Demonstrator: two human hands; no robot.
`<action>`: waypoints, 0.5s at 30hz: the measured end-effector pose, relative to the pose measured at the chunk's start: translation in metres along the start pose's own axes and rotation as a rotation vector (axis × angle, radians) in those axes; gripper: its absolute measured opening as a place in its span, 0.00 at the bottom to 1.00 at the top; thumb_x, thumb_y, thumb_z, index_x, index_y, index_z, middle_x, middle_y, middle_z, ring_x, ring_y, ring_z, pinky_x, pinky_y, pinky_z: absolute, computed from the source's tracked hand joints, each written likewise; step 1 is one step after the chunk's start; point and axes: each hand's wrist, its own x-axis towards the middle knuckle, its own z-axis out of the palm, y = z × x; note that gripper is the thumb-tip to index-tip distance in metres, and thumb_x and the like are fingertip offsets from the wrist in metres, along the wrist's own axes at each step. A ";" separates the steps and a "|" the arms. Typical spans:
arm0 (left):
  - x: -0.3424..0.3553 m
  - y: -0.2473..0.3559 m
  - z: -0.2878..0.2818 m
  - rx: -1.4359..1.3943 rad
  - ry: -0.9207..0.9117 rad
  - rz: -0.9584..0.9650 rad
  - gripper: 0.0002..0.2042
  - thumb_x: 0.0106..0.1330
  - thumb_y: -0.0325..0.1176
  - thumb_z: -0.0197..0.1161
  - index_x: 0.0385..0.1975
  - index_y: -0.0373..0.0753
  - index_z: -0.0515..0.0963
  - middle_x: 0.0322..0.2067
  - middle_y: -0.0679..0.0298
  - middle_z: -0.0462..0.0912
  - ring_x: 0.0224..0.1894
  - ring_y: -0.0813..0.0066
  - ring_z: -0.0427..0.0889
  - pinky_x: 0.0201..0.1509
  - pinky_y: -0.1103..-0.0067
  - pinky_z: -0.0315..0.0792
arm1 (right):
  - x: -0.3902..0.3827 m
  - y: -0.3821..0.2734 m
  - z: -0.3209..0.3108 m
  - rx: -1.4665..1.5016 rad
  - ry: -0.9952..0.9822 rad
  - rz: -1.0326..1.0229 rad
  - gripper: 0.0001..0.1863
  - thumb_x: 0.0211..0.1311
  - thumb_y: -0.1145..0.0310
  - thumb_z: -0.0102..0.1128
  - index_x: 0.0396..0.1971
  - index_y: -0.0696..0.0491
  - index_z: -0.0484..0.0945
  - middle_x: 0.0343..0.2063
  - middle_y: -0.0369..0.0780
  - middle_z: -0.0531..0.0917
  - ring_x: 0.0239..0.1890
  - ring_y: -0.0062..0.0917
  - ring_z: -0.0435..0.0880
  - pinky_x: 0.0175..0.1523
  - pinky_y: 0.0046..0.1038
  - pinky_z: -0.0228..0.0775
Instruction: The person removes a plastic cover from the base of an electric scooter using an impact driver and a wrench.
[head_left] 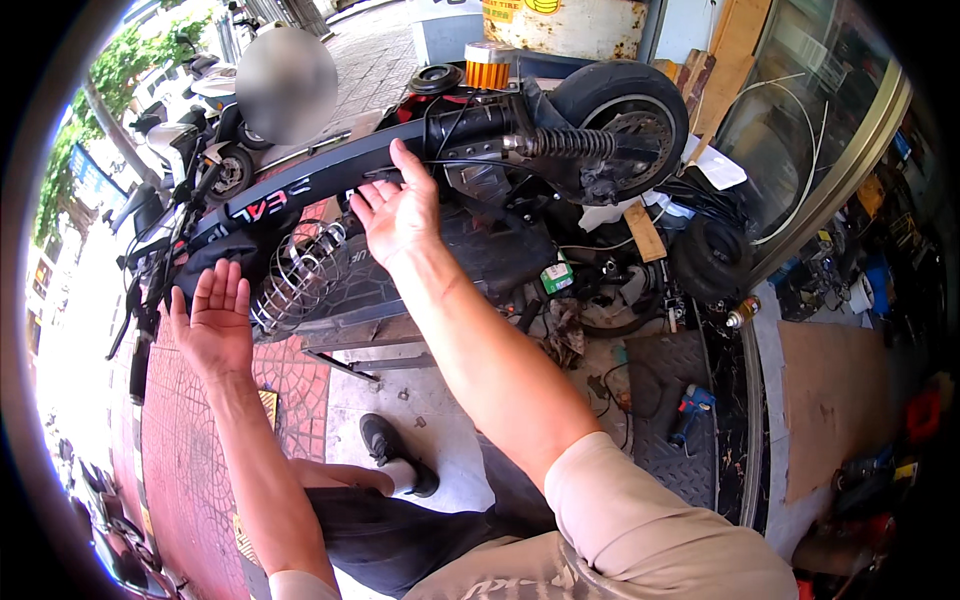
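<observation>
A black scooter frame (330,172) with pale lettering lies across a dark low bench (390,333) in front of me. My right hand (402,212) is raised at the frame's middle, palm up with fingers apart. Whether its fingertips touch the frame I cannot tell. My left hand (217,325) is palm up too, fingers stretched, near the handlebar end (140,360), and it holds nothing. Between the hands sits a silvery wire cage (298,275). Toward the far right are the scooter's black wheel (597,88) and a coil-spring shock absorber (575,144).
An orange-striped round tin (487,68) stands behind the frame. Right of the bench are a wood strip (646,232), loose tyres (712,258), a spray can (743,312) and a blue power drill (692,412) on a dark mat. A blurred person and parked motorbikes (205,165) are at the far left.
</observation>
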 end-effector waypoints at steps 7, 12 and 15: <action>0.032 0.023 0.077 -0.134 -0.024 -0.420 0.47 0.78 0.49 0.53 0.76 0.21 0.30 0.76 0.28 0.39 0.79 0.33 0.46 0.82 0.52 0.50 | -0.001 -0.004 0.000 0.119 -0.071 0.029 0.36 0.56 0.43 0.75 0.60 0.45 0.74 0.61 0.35 0.75 0.68 0.31 0.70 0.77 0.44 0.46; 0.048 0.001 0.065 -0.288 0.050 -0.468 0.49 0.76 0.50 0.56 0.76 0.22 0.30 0.78 0.32 0.35 0.80 0.33 0.41 0.83 0.49 0.42 | -0.004 -0.002 0.002 0.120 -0.134 -0.010 0.26 0.63 0.46 0.72 0.56 0.39 0.76 0.59 0.32 0.77 0.63 0.27 0.73 0.77 0.43 0.48; 0.072 -0.020 0.073 -0.274 0.247 -0.327 0.42 0.75 0.49 0.55 0.76 0.24 0.46 0.77 0.35 0.46 0.80 0.37 0.47 0.82 0.46 0.43 | 0.002 -0.001 -0.004 0.149 -0.219 0.002 0.17 0.65 0.54 0.69 0.50 0.42 0.78 0.54 0.32 0.81 0.61 0.26 0.74 0.75 0.41 0.51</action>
